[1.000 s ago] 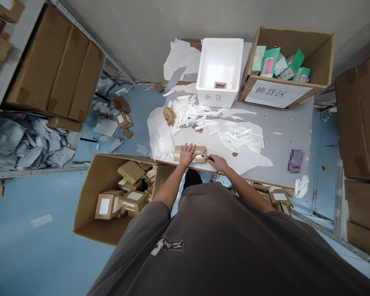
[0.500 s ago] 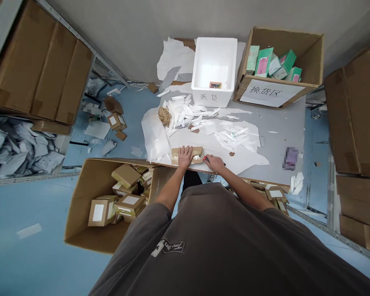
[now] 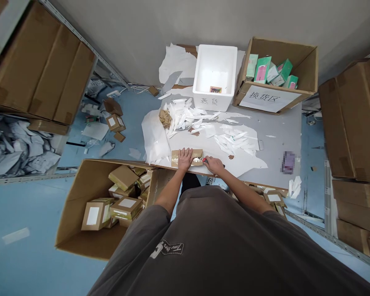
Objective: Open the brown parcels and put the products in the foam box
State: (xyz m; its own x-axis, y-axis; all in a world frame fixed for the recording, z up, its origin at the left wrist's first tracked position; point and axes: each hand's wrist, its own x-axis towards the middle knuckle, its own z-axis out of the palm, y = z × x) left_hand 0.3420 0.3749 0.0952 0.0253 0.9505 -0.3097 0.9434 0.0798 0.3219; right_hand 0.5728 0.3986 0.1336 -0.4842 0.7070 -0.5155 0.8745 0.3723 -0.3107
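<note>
A small brown cardboard box (image 3: pixel 197 158) with shiny clear tape lies at the near edge of the table (image 3: pixel 283 139). My left hand (image 3: pixel 185 158) rests flat on top of the box, fingers stretched forward and slightly apart. Wrapped in the fingers of my right hand (image 3: pixel 215 165) is a utility knife (image 3: pixel 205 159) with a red and black handle. Its front end is at the right end of the box; the blade is too small to make out. White paper scraps (image 3: pixel 185 117) are heaped beyond the box.
A white foam bin (image 3: pixel 214 100) and an open carton (image 3: pixel 259 98) with green boxes stand at the back. A large carton (image 3: pixel 77 197) of small parcels sits at lower left. Shelves hold big boxes (image 3: pixel 342 123) on both sides. A blurred purple item (image 3: pixel 287 163) lies at the table's right.
The knife has shifted slightly at the box's right end, with my right hand still around it. My left hand stays on the box. The whole view has tilted a little.
</note>
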